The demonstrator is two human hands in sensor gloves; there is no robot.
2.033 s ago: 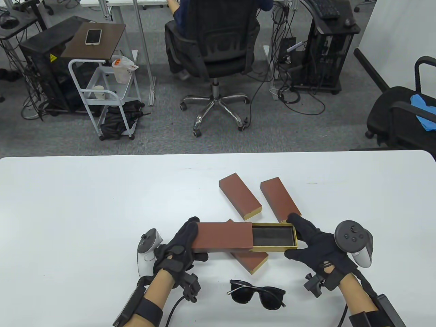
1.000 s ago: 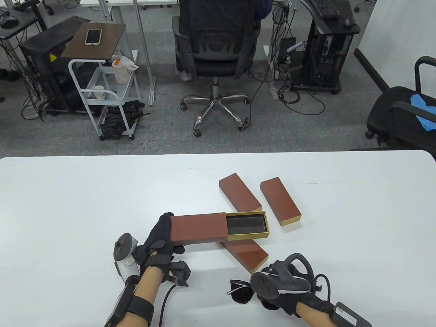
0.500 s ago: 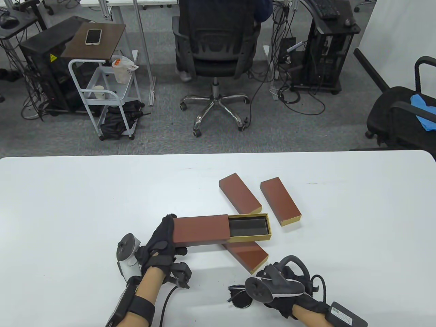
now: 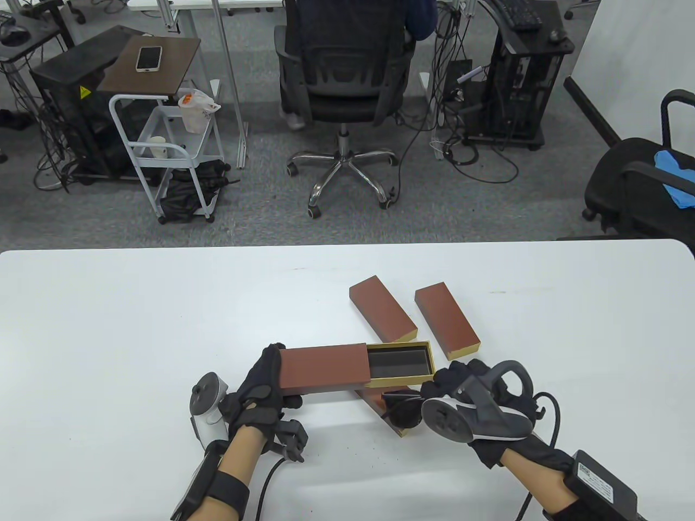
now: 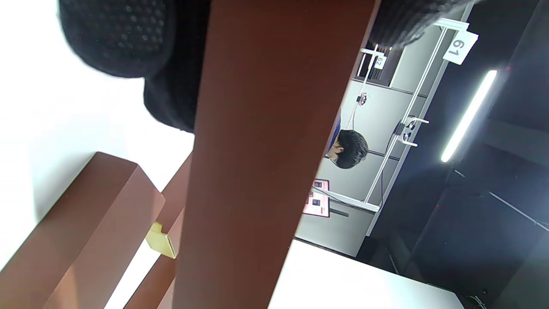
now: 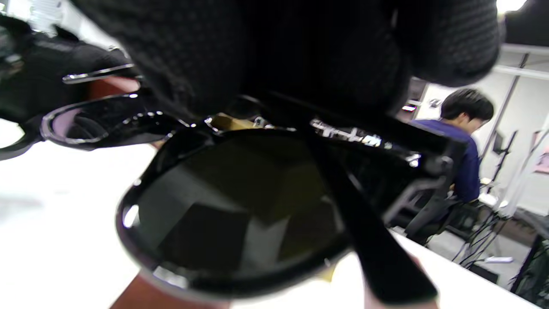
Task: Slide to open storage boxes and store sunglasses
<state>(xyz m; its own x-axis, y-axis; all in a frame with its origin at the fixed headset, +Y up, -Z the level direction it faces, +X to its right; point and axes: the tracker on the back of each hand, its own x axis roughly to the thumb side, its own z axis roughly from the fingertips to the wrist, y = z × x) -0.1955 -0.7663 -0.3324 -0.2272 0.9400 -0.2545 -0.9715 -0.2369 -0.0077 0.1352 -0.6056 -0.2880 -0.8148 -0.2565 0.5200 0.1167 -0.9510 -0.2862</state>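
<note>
My left hand grips the left end of a red-brown storage box, held just above the table. Its gold drawer is slid out to the right, showing a dark empty lining. In the left wrist view the box sleeve fills the middle, with gloved fingers curled round it. My right hand holds the black sunglasses just below the drawer's near right corner. The right wrist view shows the sunglasses folded, pinched from above by my gloved fingers.
A third box lies on the white table under the open one. Two more shut boxes lie behind it. Beyond the far edge are an office chair with a seated person, a cart and computer towers.
My right hand let go of the drawer, came down onto the sunglasses near the front edge, gripped them and lifted them up to the drawer. The left hand shifted the box slightly left.
</note>
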